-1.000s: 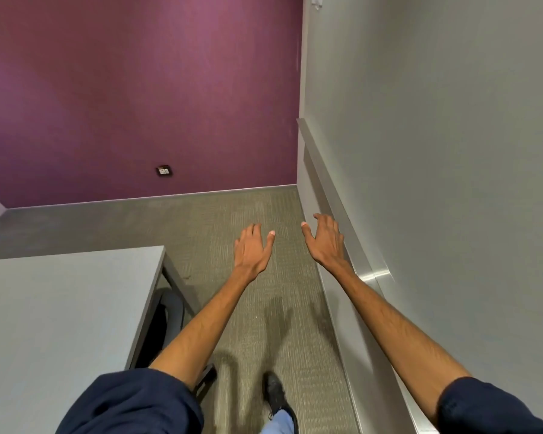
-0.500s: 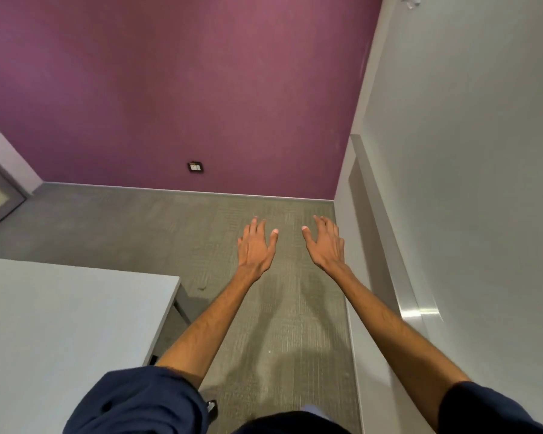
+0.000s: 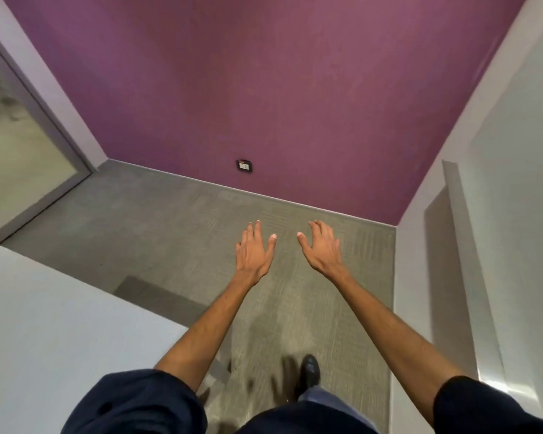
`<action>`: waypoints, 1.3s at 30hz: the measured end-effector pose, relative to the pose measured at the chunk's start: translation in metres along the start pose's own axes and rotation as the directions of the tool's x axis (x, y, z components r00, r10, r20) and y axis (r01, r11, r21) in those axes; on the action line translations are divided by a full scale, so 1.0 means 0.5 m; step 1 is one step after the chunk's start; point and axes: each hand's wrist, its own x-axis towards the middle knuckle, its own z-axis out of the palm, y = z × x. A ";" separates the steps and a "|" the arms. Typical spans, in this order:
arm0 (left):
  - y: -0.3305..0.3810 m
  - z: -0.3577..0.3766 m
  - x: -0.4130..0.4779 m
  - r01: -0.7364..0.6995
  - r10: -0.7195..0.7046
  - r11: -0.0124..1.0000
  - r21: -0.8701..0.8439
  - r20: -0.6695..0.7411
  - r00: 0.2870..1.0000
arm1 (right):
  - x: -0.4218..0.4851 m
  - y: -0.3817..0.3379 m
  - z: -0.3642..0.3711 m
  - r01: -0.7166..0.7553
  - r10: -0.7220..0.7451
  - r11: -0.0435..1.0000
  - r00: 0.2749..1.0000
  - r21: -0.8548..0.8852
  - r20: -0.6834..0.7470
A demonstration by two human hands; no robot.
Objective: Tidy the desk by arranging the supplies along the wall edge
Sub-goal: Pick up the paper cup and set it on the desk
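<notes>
Pale grey desk [image 3: 60, 324] more aslant now; left hand [image 3: 253, 253], right hand [image 3: 322, 250] outstretched

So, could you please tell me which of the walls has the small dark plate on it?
The purple wall straight ahead: the plate sits low on it, just above the carpet. The pale left wall and right wall show none.

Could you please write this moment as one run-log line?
left hand: open, empty | right hand: open, empty | desk: lower left, untouched | supplies: none visible
</notes>
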 end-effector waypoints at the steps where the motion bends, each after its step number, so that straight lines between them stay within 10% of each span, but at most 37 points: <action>1: 0.001 -0.007 0.037 0.016 -0.016 1.000 -0.001 -0.010 1.000 | 0.046 -0.007 -0.002 0.012 -0.012 1.000 1.000 0.006 0.010; 39: -0.628 -0.325 0.888 0.650 -0.656 0.751 -0.120 -0.251 0.712 | 1.074 -0.711 0.524 0.549 -0.542 0.826 0.715 0.126 0.442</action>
